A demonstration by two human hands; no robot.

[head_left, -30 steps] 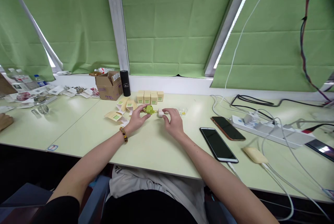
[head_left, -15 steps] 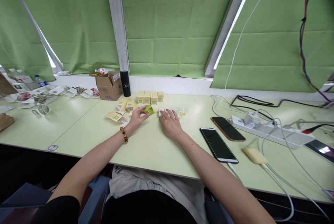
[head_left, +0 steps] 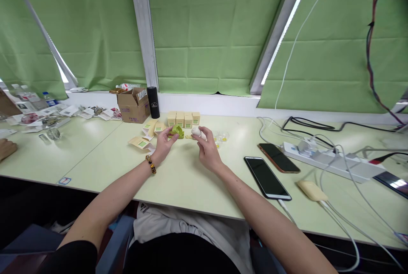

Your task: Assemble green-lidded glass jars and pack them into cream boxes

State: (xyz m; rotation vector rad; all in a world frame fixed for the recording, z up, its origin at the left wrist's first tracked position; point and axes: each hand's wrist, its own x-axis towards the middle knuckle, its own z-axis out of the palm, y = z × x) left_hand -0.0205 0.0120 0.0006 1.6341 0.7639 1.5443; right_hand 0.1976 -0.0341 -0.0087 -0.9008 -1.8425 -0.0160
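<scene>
Between the thumb and fingers of my left hand (head_left: 164,146) is a small yellow-green object with an opening (head_left: 177,131), held just above the table. My right hand (head_left: 208,150) pinches a small white rounded piece (head_left: 196,131); its exact kind is too small to tell. Tiny yellow bits (head_left: 188,136) lie between the hands. Just right of my right hand sit several small clear containers with yellow in them (head_left: 224,136). Behind the hands stands a row of small cream boxes (head_left: 180,119). Opened cream boxes (head_left: 140,142) lie beside my left hand.
A cardboard box (head_left: 134,106) and a black cylinder (head_left: 153,102) stand at the back left. Two phones (head_left: 267,177), a power strip (head_left: 325,161) and loose cables occupy the right. At far left, another person's hand (head_left: 7,148) rests near packaged items (head_left: 51,121).
My right hand has lifted and turned, raising the white piece off the table. My left hand has shifted slightly left, tilting the yellow-green object.
</scene>
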